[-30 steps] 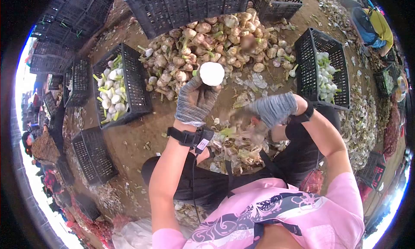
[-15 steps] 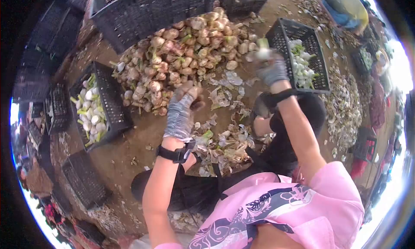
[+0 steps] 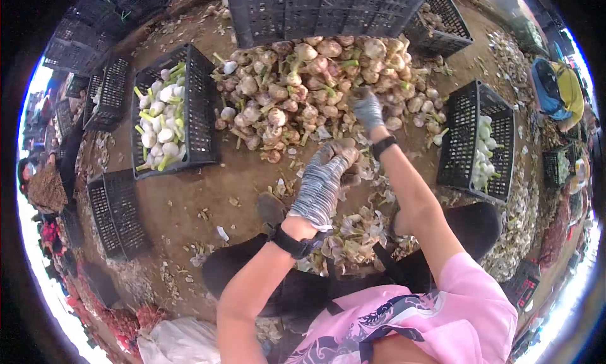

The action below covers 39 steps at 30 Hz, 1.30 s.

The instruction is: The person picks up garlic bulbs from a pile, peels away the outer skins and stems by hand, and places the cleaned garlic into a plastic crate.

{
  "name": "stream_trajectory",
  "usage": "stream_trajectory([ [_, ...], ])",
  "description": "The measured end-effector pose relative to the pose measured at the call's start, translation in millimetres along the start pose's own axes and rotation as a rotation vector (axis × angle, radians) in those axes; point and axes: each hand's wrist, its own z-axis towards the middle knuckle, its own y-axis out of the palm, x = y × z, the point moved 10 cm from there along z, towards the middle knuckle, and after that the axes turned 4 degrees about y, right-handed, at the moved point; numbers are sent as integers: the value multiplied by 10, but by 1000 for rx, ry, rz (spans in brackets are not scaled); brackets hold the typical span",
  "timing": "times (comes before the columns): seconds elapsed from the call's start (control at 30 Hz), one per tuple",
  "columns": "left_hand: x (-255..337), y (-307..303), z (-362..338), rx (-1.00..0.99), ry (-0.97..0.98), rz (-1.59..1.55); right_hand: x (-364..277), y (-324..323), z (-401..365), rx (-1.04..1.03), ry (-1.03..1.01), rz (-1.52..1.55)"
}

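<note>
My left hand (image 3: 323, 181), in a grey striped glove, is closed above the ground in front of the heap. Its fingers curl inward, and I cannot make out what is in them. My right hand (image 3: 367, 110), also gloved, reaches over the near right part of the heap of garlic bulbs (image 3: 290, 92). Its fingers are blurred among the bulbs, so a grip cannot be seen. The heaped bulbs are brownish and unpeeled, some with green stems. One clean white bulb (image 3: 440, 137) with a stem is at the left side of the right crate (image 3: 470, 111).
White trimmed bulbs (image 3: 485, 152) lie in the right crate. The left crate (image 3: 201, 111) holds more white bulbs (image 3: 165, 121). A large black crate (image 3: 328, 10) stands behind the heap. Peeled skins (image 3: 353, 238) litter the ground between my legs. Another black crate (image 3: 117, 215) sits lower left.
My right hand has moved left from the right crate to the heap, and the white bulb is out of it. My left hand has drawn back from the heap. The view has shifted.
</note>
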Motion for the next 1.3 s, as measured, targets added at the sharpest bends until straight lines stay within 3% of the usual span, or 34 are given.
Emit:
stream_trajectory([
  [0.03, 38, -35, -2, 44, -6, 27, 32, 344, 221, 23, -73, -378],
  [0.07, 63, -77, 7, 86, -11, 53, 76, 538, 342, -65, 283, -222],
  [0.1, 55, -114, 39, 107, -24, 27, -621, 190, 237, 6, 308, -352],
  [0.13, 88, -147, 45, 115, -13, 30, -847, 257, 275, -6, 269, -379],
  [0.2, 145, -171, 39, 103, 17, 37, -960, 194, 301, 35, 421, -427],
  [0.3, 163, -305, 89, 151, 69, 45, -941, 160, 318, 70, 272, -393],
  [0.33, 163, -355, 83, 194, 64, 48, -906, 84, 254, 7, 332, -268],
  [0.4, 168, -432, 145, 190, 76, 34, -1123, -272, 110, 125, 136, -292],
  [0.43, 247, -482, 195, 190, 162, 79, -916, -261, 139, 115, 44, -142],
  [0.47, 362, -457, 188, 192, 245, 125, -1236, -526, -32, 118, -100, 75],
  [0.53, 472, -459, 157, 219, 437, 186, -1183, -608, -239, -159, 123, 715],
  [0.6, 739, -275, 28, 259, 801, 732, -1512, -894, -605, -346, 301, 792],
  [0.63, 748, -251, 19, 248, 797, 727, -1587, -1008, -707, -360, 263, 827],
  [0.7, 428, 20, 179, -194, 449, 276, -1724, -1267, -878, -357, 220, 858],
  [0.77, 386, 147, 106, -207, 501, 277, -1888, -1394, -1094, -429, 400, 930],
  [0.8, 380, 193, 46, -203, 553, 276, -1823, -1411, -1112, -414, 397, 930],
  [0.83, 469, 310, -112, -170, 593, 407, -2042, -1484, -1096, -425, 116, 790],
  [0.9, 490, 390, -194, -162, 647, 463, -2196, -1594, -1211, -365, -93, 516],
  [0.93, 530, 414, -250, -141, 697, 518, -2284, -1650, -1244, -362, -94, 520],
  [1.0, 520, 443, -287, -148, 667, 504, -2180, -1570, -1298, -435, 129, 561],
  [1.07, 501, 463, -278, -206, 625, 375, -2021, -1529, -1252, -426, 122, 499],
  [1.13, 498, 429, -261, -200, 647, 420, -2050, -1581, -1185, -304, -121, 273],
  [1.2, 495, 402, -243, -200, 664, 464, -2025, -1613, -1193, -309, -90, 306],
  [1.27, 523, 425, -252, -257, 680, 412, -2359, -1723, -1256, -336, -310, 295],
  [1.3, 540, 410, -248, -256, 676, 413, -2387, -1754, -1252, -337, -307, 297],
])
